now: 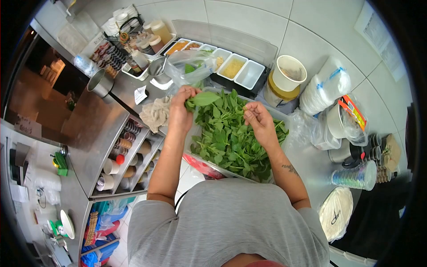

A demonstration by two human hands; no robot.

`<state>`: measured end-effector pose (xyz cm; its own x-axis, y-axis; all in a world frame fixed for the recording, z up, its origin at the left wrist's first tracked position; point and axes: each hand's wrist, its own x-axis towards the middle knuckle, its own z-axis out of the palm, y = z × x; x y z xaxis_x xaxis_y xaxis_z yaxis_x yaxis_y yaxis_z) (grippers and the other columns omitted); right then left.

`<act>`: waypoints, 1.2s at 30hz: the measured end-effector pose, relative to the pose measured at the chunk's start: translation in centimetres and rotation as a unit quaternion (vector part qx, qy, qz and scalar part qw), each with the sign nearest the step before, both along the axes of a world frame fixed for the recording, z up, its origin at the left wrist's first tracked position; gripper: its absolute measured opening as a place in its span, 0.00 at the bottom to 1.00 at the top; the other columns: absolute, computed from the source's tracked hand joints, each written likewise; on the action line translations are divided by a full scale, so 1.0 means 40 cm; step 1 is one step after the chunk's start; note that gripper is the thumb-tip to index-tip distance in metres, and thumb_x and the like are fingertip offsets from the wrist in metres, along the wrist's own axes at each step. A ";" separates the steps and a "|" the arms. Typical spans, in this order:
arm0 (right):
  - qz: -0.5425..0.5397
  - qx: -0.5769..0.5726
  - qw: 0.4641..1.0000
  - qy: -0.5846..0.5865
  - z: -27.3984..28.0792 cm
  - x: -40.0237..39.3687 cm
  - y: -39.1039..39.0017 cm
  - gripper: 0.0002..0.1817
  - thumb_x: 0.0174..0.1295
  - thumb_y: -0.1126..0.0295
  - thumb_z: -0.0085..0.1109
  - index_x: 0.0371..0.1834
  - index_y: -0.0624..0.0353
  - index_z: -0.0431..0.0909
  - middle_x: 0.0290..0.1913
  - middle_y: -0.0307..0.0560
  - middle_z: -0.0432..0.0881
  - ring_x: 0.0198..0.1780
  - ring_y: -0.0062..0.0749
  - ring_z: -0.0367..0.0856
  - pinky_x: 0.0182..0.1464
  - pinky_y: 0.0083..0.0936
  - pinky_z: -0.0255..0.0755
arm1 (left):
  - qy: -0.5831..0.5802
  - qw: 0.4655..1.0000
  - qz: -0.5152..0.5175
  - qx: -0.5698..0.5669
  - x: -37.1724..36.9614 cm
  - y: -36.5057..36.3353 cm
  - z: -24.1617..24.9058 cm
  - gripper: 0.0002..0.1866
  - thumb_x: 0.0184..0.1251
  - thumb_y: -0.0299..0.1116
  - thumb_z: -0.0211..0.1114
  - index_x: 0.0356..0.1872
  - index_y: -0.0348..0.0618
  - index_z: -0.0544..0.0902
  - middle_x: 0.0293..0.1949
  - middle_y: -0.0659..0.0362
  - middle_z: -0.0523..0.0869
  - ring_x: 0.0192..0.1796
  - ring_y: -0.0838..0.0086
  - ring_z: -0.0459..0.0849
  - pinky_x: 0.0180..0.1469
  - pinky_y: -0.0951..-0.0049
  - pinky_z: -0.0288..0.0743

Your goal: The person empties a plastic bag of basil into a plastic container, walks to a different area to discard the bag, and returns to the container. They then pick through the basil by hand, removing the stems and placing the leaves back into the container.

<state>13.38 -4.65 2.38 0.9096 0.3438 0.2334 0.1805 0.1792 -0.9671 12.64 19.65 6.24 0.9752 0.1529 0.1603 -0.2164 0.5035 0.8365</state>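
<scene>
A pale plastic tub [281, 116] in front of me is heaped with leafy green herbs [227, 135] that look like basil. My left hand [181, 109] is closed around a herb sprig [204, 99] over the tub's left side, its broad leaf pointing right. Over the right part of the heap, my right hand [259, 121] is pinched, thumb against fingers; whatever sits at its fingertips is too small to make out. Just beyond my left hand, a clear plastic bag [189, 64] with some green leaves in it rests by the tub's far edge.
Behind the tub stands a row of white topping containers [234, 66]. A white bucket [289, 73] is stacked at the back right, near wrapped white containers [324, 86]. To the left lie a crumpled cloth [155, 114] and a long-handled saucepan [100, 83].
</scene>
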 end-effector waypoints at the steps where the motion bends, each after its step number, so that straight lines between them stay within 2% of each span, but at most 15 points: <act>1: 0.005 0.005 1.000 0.003 -0.002 0.001 0.000 0.07 0.68 0.74 0.52 0.46 0.63 0.70 0.34 0.36 0.74 0.35 0.17 0.72 0.38 0.17 0.69 | 0.024 0.999 0.009 0.022 -0.006 0.000 0.005 0.04 0.64 0.29 0.58 0.30 0.43 0.73 0.37 0.56 0.80 0.42 0.74 0.76 0.49 0.73 0.68; 3: 0.015 0.016 1.000 0.009 0.000 0.000 0.007 0.07 0.68 0.75 0.51 0.47 0.63 0.70 0.35 0.37 0.74 0.36 0.18 0.72 0.38 0.17 0.70 | 0.072 0.995 0.027 0.066 -0.025 -0.004 0.023 0.05 0.63 0.28 0.60 0.30 0.43 0.72 0.37 0.55 0.80 0.40 0.73 0.77 0.45 0.72 0.71; 5: 0.017 0.003 1.000 0.007 0.001 -0.001 0.010 0.08 0.68 0.76 0.51 0.48 0.63 0.70 0.36 0.38 0.74 0.36 0.18 0.72 0.39 0.18 0.70 | -0.006 0.966 0.051 0.254 -0.036 -0.020 0.014 0.05 0.62 0.26 0.62 0.34 0.40 0.75 0.36 0.56 0.79 0.38 0.71 0.79 0.39 0.71 0.73; 7: 0.017 -0.003 1.000 0.005 0.003 -0.002 0.013 0.09 0.67 0.77 0.50 0.50 0.63 0.69 0.37 0.39 0.74 0.37 0.19 0.73 0.40 0.19 0.71 | -0.129 0.856 0.108 0.490 -0.067 -0.104 0.048 0.05 0.61 0.26 0.64 0.35 0.39 0.76 0.34 0.56 0.78 0.32 0.68 0.80 0.35 0.71 0.73; 10: 0.017 0.009 1.000 0.005 0.007 -0.008 0.018 0.12 0.67 0.78 0.51 0.53 0.63 0.67 0.37 0.40 0.75 0.38 0.20 0.74 0.41 0.19 0.71 | -0.188 0.770 0.090 0.603 -0.082 -0.173 0.004 0.07 0.62 0.26 0.62 0.40 0.41 0.76 0.39 0.53 0.76 0.37 0.57 0.82 0.37 0.62 0.76; 13: 0.021 0.032 0.999 -0.004 0.010 -0.010 0.020 0.16 0.66 0.79 0.52 0.56 0.64 0.66 0.38 0.41 0.76 0.38 0.21 0.75 0.42 0.20 0.72 | -0.153 0.796 0.066 0.582 -0.086 -0.206 -0.025 0.10 0.62 0.24 0.62 0.44 0.40 0.76 0.45 0.49 0.75 0.46 0.52 0.79 0.44 0.62 0.75; 17: 0.018 0.002 0.999 -0.044 0.001 -0.006 0.009 0.19 0.66 0.78 0.53 0.60 0.63 0.67 0.38 0.43 0.78 0.38 0.22 0.77 0.42 0.20 0.73 | -0.165 0.800 0.056 0.573 -0.083 -0.203 -0.046 0.11 0.62 0.24 0.61 0.46 0.41 0.76 0.40 0.48 0.78 0.42 0.52 0.80 0.42 0.60 0.74; 18: 0.017 -0.011 0.999 -0.050 0.006 -0.009 0.009 0.18 0.66 0.79 0.53 0.59 0.62 0.68 0.38 0.43 0.79 0.38 0.23 0.77 0.42 0.21 0.73 | -0.181 0.799 0.076 0.568 -0.084 -0.205 -0.048 0.09 0.60 0.23 0.62 0.42 0.40 0.77 0.34 0.50 0.78 0.37 0.52 0.80 0.39 0.59 0.74; 22: 0.010 -0.095 0.991 -0.089 0.035 -0.017 0.010 0.17 0.65 0.79 0.53 0.57 0.61 0.71 0.36 0.44 0.81 0.36 0.23 0.78 0.41 0.21 0.73 | -0.237 0.748 0.139 0.604 -0.098 -0.202 -0.035 0.04 0.55 0.22 0.63 0.32 0.37 0.76 0.28 0.52 0.73 0.30 0.56 0.77 0.32 0.61 0.72; 25: 0.002 -0.136 0.982 -0.132 0.072 -0.042 0.027 0.17 0.63 0.79 0.54 0.57 0.60 0.72 0.34 0.44 0.80 0.35 0.22 0.78 0.41 0.21 0.72 | -0.234 0.742 0.178 0.602 -0.119 -0.199 -0.022 0.04 0.55 0.24 0.63 0.29 0.37 0.76 0.27 0.52 0.72 0.30 0.57 0.77 0.31 0.61 0.71; 29: 0.053 -0.126 0.972 -0.191 0.101 -0.061 0.051 0.18 0.63 0.79 0.54 0.57 0.61 0.72 0.34 0.42 0.78 0.34 0.21 0.76 0.40 0.20 0.72 | -0.162 0.824 0.211 0.501 -0.167 -0.182 -0.023 0.03 0.54 0.22 0.60 0.30 0.36 0.77 0.26 0.50 0.75 0.31 0.54 0.77 0.31 0.63 0.71; 30: 0.077 -0.128 0.961 -0.231 0.111 -0.069 0.060 0.18 0.63 0.79 0.54 0.58 0.62 0.71 0.35 0.41 0.78 0.34 0.20 0.75 0.40 0.20 0.71 | -0.135 0.823 0.221 0.506 -0.186 -0.160 -0.021 0.02 0.57 0.23 0.58 0.30 0.36 0.77 0.27 0.52 0.78 0.31 0.60 0.79 0.33 0.66 0.71; 33: 0.162 -0.081 0.975 -0.132 0.136 -0.076 0.090 0.18 0.65 0.77 0.54 0.58 0.63 0.70 0.35 0.40 0.78 0.35 0.20 0.75 0.42 0.20 0.71 | -0.038 0.893 0.210 0.396 -0.249 -0.074 -0.044 0.04 0.63 0.25 0.56 0.30 0.36 0.77 0.29 0.58 0.80 0.32 0.71 0.80 0.36 0.71 0.72; 34: 0.193 -0.053 0.972 -0.124 0.141 -0.064 0.106 0.18 0.67 0.74 0.54 0.59 0.63 0.69 0.35 0.38 0.78 0.37 0.20 0.75 0.44 0.20 0.70 | 0.090 0.916 0.158 0.359 -0.299 -0.043 0.005 0.06 0.67 0.27 0.54 0.32 0.38 0.77 0.31 0.61 0.82 0.35 0.78 0.80 0.39 0.74 0.73; 36: 0.180 -0.043 0.977 -0.103 0.170 -0.077 0.151 0.17 0.67 0.73 0.54 0.58 0.63 0.69 0.36 0.39 0.78 0.39 0.20 0.75 0.46 0.20 0.70 | 0.087 0.955 0.149 0.242 -0.341 0.038 -0.034 0.04 0.67 0.26 0.55 0.35 0.38 0.78 0.32 0.60 0.82 0.35 0.78 0.80 0.40 0.75 0.74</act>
<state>10.28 1.37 9.19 0.6619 0.6600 0.3553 0.3134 0.1868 -0.9311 -1.02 21.17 4.87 0.9180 0.3775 0.1214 -0.1259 -0.0128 0.9920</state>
